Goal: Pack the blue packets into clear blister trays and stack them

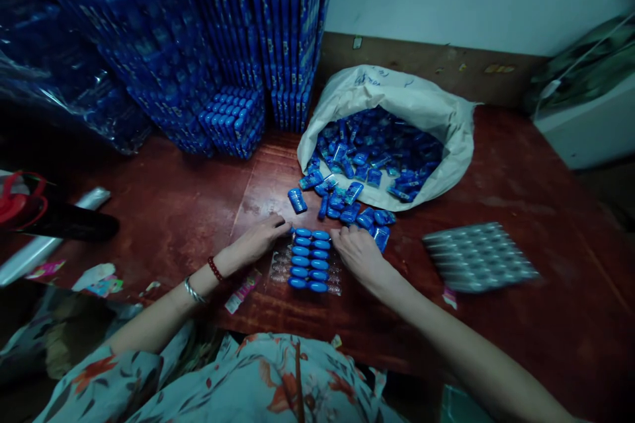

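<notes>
"What stood furthest left?"

"A dark bottle (82, 222) with a red lid, on the red-brown table (188, 192). Then the left arm — it slanted up and inward from the lower left, with a beaded bracelet (215, 269) and a silver bangle (193, 291) near the wrist."

"And the left hand (260, 238)?"

"Back up, fingers pointing right and nearly together, the tips at the far left corner of the blue packs (299, 262). I couldn't tell whether they pinched one or only touched it."

"How did those packs lie?"

"In a clear tray (278, 267) on the table, before the person and between the hands. Each oval top had its long axis running left to right; the two columns ran away from the body."

"The right hand (354, 248)?"

"At the far right corner, fingers curled inward, its forearm slanting up from the lower right. The fingertips were too unclear — I couldn't tell how wide they stood or whether they held anything."

"Beyond that?"

"Loose packs (350, 211) at the mouth of a white sack (449, 182), then blurred clear trays (479, 258) on the right."
</notes>
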Demonstrator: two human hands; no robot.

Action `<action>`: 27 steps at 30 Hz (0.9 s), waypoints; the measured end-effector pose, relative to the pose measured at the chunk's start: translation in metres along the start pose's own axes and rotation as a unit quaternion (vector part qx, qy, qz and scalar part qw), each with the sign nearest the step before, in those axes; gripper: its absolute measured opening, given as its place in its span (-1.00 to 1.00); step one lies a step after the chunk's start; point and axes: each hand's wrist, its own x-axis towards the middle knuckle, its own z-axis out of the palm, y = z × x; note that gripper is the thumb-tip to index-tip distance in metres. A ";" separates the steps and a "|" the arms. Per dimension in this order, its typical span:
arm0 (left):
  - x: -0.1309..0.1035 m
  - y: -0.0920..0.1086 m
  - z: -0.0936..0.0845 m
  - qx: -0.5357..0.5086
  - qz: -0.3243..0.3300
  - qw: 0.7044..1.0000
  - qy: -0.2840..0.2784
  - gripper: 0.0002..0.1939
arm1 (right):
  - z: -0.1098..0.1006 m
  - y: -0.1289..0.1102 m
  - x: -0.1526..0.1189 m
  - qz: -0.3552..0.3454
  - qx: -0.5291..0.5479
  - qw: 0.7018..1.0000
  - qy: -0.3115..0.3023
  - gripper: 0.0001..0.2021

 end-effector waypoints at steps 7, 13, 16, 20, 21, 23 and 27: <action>0.023 -0.019 -0.011 -0.191 -0.042 0.980 0.032 -0.63 | -0.003 0.017 0.001 -0.019 0.092 0.995 -0.038 -0.87; 0.077 -0.052 0.009 -0.168 -0.158 0.967 0.105 -0.49 | -0.013 0.052 0.011 -0.046 0.178 0.983 0.011 -0.72; 0.097 -0.056 0.019 -0.124 -0.150 0.980 0.039 -0.45 | -0.005 0.044 0.042 -0.070 0.113 0.986 0.101 -0.61; 0.098 -0.058 0.017 -0.122 -0.167 0.978 0.041 -0.65 | 0.013 0.040 0.076 -0.151 0.084 0.979 0.105 -0.71; 0.091 -0.060 0.014 -0.122 -0.171 0.976 0.061 -0.70 | 0.017 0.043 0.076 -0.153 0.102 0.977 0.108 -0.73; 0.066 -0.063 0.006 -0.122 -0.186 0.968 0.117 -0.75 | 0.022 0.052 0.063 -0.119 0.187 0.964 0.144 -0.73; -0.010 -0.056 -0.009 -0.154 -0.215 0.947 0.180 -0.72 | 0.039 0.063 -0.005 0.111 0.434 0.840 0.306 -0.68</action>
